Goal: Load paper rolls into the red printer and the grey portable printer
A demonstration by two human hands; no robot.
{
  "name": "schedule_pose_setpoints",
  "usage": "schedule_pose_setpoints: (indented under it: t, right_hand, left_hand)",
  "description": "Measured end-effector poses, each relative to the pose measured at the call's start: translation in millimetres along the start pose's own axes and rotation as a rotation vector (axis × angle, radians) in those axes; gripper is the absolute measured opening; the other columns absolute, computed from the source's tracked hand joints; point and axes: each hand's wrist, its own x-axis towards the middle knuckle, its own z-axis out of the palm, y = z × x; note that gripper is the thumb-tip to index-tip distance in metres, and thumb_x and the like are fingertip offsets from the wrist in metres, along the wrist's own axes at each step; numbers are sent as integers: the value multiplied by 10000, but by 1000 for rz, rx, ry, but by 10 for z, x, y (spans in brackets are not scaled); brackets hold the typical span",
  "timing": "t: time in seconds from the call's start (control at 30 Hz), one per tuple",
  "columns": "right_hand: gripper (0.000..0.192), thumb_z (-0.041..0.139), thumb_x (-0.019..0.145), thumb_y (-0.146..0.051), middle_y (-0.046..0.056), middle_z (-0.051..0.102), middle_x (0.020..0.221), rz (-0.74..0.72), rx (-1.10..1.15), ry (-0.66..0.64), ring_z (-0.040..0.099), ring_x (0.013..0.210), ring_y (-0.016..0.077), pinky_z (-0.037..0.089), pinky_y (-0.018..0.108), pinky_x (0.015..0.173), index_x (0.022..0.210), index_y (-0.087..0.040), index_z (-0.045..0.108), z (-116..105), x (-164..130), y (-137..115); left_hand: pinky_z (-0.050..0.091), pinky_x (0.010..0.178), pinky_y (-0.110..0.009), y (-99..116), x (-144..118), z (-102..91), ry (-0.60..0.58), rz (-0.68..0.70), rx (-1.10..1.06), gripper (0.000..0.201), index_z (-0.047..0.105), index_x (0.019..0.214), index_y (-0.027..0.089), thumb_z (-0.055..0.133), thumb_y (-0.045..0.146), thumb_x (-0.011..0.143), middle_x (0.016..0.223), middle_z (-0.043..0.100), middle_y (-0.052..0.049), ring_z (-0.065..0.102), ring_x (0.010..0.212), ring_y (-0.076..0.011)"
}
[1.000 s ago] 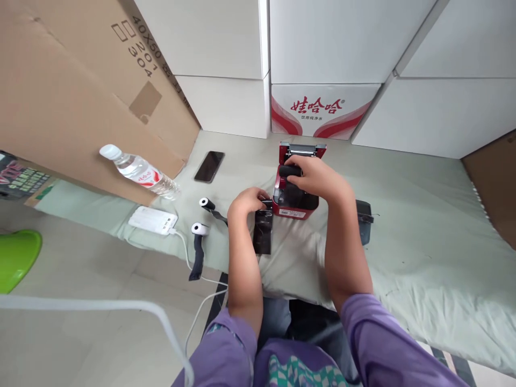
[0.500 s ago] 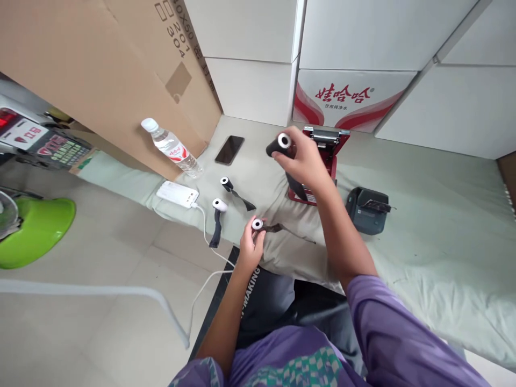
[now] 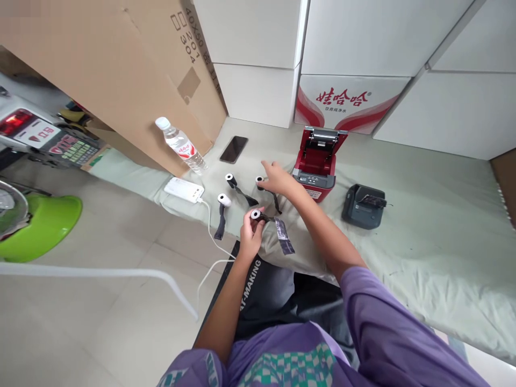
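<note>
My left hand is closed around a paper roll with a white end and a dark hole, at the cover's front edge. A dark printed strip trails from it to the right. My right hand has its fingers spread beside another dark roll, the thumb at or touching its top. Two more rolls stand to the left, a dark roll and a whiter roll, each with a dark tail. Right of my hand sits a red receipt printer, lid raised, its bay showing.
A dark grey portable printer lies to the right. A phone, a water bottle and a white power bank with a cable stand at the left. White cartons and a brown carton line the back.
My right hand has come down from above the red printer, moving left, and its dark roll now stands on the cover. The strip from my left hand's roll now shows its printed face.
</note>
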Motion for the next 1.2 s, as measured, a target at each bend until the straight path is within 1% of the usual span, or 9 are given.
schedule_pose_setpoints:
  t: [0.1,0.23,0.33,0.43,0.57,0.73,0.87,1.0,1.2]
  right_hand:
    - [545,610,971,-338,154,693,1168,-124,129,69,662,1044,251,488,347,953,1466,-127,525,-380,-184,-10]
    - [323,546,993,-288,79,748,985,-259,278,-16,673,894,191,496,307,872,1244,-153,699,-795,-413,99]
    - [301,558,980,-276,75,761,1046,-325,351,-102,686,916,176,509,295,881,1206,-159,719,-978,-525,251]
    - [300,531,1003,-319,68,751,1109,-364,455,-133,683,940,168,533,284,867,1193,-169,709,-1097,-602,400]
    - [326,526,1022,-391,39,713,960,-303,625,21,648,785,146,532,255,709,1259,-188,620,-1198,-663,585]
    - [312,560,1008,-400,3,641,851,-112,661,287,594,708,142,502,259,658,1278,-244,537,-1267,-685,850]
    - [266,565,971,-280,-10,618,814,-9,545,242,591,718,149,473,258,656,1232,-228,559,-1289,-676,1005]
    - [253,628,869,-157,10,660,894,43,297,103,593,789,156,434,253,699,1118,-201,636,-1232,-587,1053]
    - [320,613,816,-74,71,708,1072,150,55,117,593,921,206,372,274,710,1104,-197,677,-1034,-407,1044]
  left_hand:
    - [431,1199,-457,27,-38,39,71,48,-23,451,450,1332,232,525,535,1006,1501,561,-186,531,1425,-271]
    - [442,1190,-461,212,46,170,187,160,36,512,344,1409,284,406,614,1023,1649,377,-178,389,1530,-272]
    - [481,1158,-484,476,342,383,240,234,47,500,305,1452,341,379,598,1030,1656,376,-125,406,1520,-274]
    - [472,1168,-529,795,799,675,258,272,-85,359,400,1375,350,424,487,1044,1612,445,-86,422,1510,-273]
    - [548,1073,-504,1205,1454,957,33,300,-351,261,559,1231,280,470,438,1044,1504,571,-93,598,1353,-265]
    - [565,1029,-397,1501,2117,857,-444,334,-245,402,694,1191,210,791,346,826,1231,738,-98,689,1205,-255]
    - [590,914,-345,1433,2420,693,-460,223,-32,286,743,1083,160,757,289,827,1017,777,-104,743,981,-220]
    - [588,818,-324,1276,2504,619,-521,107,160,259,764,979,152,728,372,847,919,779,-105,733,830,-206]
    - [553,946,-364,1312,2491,588,-718,-2,417,356,764,1034,180,761,432,782,1031,783,-84,717,995,-233]
